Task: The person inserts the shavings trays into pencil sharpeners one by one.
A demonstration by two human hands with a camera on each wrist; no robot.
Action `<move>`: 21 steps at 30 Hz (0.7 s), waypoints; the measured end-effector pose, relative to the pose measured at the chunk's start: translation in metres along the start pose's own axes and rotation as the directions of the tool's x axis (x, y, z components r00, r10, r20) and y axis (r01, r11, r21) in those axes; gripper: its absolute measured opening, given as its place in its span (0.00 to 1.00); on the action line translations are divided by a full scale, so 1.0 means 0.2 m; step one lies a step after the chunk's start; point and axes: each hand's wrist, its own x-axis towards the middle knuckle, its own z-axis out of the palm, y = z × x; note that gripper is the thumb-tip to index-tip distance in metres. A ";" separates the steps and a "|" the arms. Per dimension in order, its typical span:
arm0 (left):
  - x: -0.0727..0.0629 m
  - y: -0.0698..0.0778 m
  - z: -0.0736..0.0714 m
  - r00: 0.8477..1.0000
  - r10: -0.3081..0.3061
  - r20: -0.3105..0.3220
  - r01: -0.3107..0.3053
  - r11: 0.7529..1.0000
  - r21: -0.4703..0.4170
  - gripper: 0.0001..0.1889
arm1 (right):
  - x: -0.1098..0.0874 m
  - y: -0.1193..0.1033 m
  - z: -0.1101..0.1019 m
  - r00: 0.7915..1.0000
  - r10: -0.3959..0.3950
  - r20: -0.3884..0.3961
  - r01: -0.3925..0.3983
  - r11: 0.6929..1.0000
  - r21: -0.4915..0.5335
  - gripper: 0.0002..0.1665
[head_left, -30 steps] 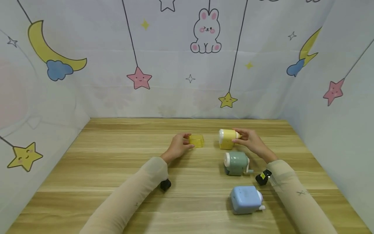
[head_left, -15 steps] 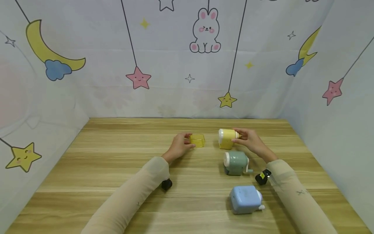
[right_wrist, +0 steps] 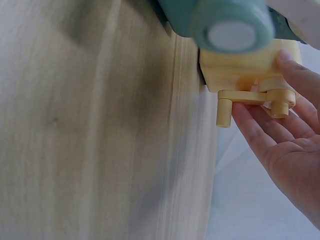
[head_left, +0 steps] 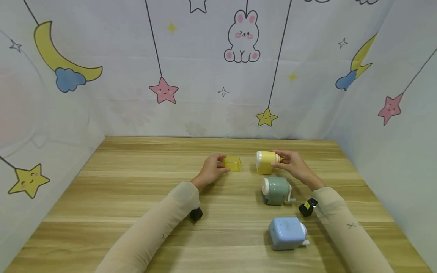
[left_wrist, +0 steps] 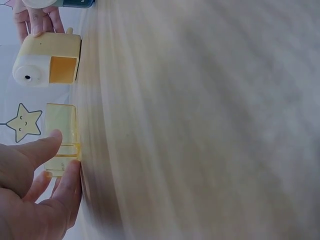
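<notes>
My left hand (head_left: pixel 211 169) pinches a clear yellow shavings drawer (head_left: pixel 233 164) between thumb and fingers, low over the wooden table. To its right, across a short gap, stands a yellow crank pencil sharpener (head_left: pixel 265 162). In the left wrist view, the open drawer slot of the sharpener (left_wrist: pixel 63 70) shows under its white front, facing the drawer (left_wrist: pixel 61 120). My right hand (head_left: pixel 290 163) holds the sharpener at its crank end, thumb on the near side. The right wrist view shows the yellow crank (right_wrist: pixel 243 97) in front of my fingers, with its knob hanging down.
A green crank sharpener (head_left: pixel 276 190) stands just in front of the yellow one. Nearer my body is a blue sharpener (head_left: pixel 287 232), left of my right forearm. A patterned white cloth (head_left: pixel 205 76) borders the table (head_left: pixel 136 163) at the back and sides.
My left hand has shifted slightly right with the drawer, narrowing the gap to the yellow sharpener. The right hand and the sharpeners stay where they were.
</notes>
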 end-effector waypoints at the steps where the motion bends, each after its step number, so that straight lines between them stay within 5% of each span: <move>1: 0.00 0.00 0.00 1.000 0.001 0.001 -0.001 1.000 0.000 0.27 | 0.00 0.00 0.00 1.000 0.001 -0.001 -0.001 1.000 -0.002 0.34; 21: 0.01 0.02 0.02 0.999 -0.021 0.039 0.022 0.999 -0.031 0.29 | 0.00 0.01 0.00 1.000 -0.016 -0.010 0.016 1.000 -0.015 0.34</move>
